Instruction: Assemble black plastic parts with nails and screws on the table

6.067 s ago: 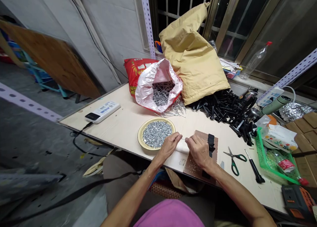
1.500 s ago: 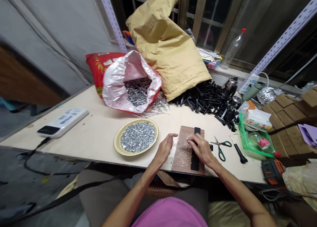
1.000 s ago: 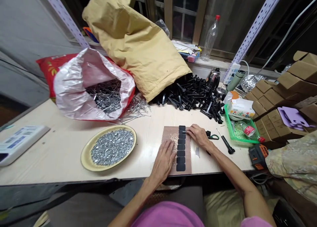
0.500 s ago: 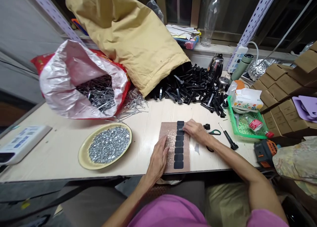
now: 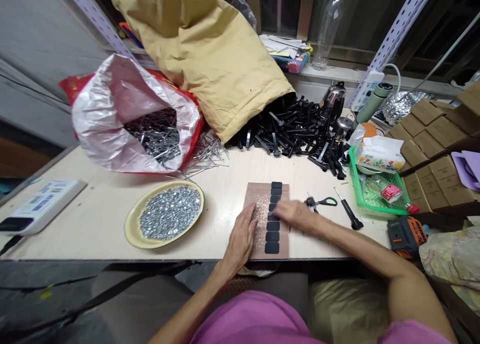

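Observation:
A brown cardboard sheet (image 5: pixel 258 244) lies near the table's front edge, with a column of black rounded pads (image 5: pixel 272 226) along its right side. My left hand (image 5: pixel 242 231) rests flat on the sheet's left part, fingers stretched out and holding nothing. Over the middle of the column is my right hand (image 5: pixel 294 214), its fingertips at one of the pads. Motion smears those fingers, so whether they grip anything cannot be made out. Scissors with a dark green handle (image 5: pixel 328 201) lie just beyond the right hand, partly hidden by it.
A bowl of metal washers (image 5: pixel 168 211) stands left of the sheet. Behind are an open sack of thin metal rods (image 5: pixel 101 129), a tan bag (image 5: pixel 225 74) and a heap of black plastic parts (image 5: pixel 300 129). A green basket (image 5: pixel 360 201) and a power-tool battery (image 5: pixel 403 236) are at right.
My right hand has moved down the column of pads, from near its top to its middle. My left hand stays on the sheet. The whole view has shifted slightly.

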Demonstrator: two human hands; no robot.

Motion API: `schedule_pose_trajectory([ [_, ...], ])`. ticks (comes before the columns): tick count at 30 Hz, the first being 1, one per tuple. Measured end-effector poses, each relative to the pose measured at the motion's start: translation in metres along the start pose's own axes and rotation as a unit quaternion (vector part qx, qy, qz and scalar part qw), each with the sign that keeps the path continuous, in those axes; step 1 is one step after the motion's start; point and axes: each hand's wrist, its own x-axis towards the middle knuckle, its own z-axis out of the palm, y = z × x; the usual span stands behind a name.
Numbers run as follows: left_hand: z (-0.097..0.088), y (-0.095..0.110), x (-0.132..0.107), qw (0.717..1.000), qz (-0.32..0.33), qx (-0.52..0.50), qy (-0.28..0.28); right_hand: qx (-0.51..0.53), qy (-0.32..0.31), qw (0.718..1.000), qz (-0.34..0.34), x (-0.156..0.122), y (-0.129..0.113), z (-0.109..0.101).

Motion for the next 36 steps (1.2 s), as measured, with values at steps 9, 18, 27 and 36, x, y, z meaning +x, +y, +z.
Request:
schedule_pose_trajectory([
  [9,-0.002,0.002,0.003,1.0,0.021,-0.003,0.001,0.037,-0.001,0.999,-0.032,-0.014,-0.036,0.001],
  [18,-0.004,0.003,0.003,0.999,0.022,-0.027,-0.003,0.678,-0.159,0.539,0.473,-0.048,-0.14,-0.002],
  [27,0.001,0.006,0.004,0.999,0.013,-0.034,0.014,0.75,0.036,0.214,0.625,-0.039,-0.138,0.073],
  [36,0.01,0.001,0.005,0.998,0.021,-0.033,0.044,0.767,0.011,0.331,0.55,-0.044,-0.149,0.07],
])
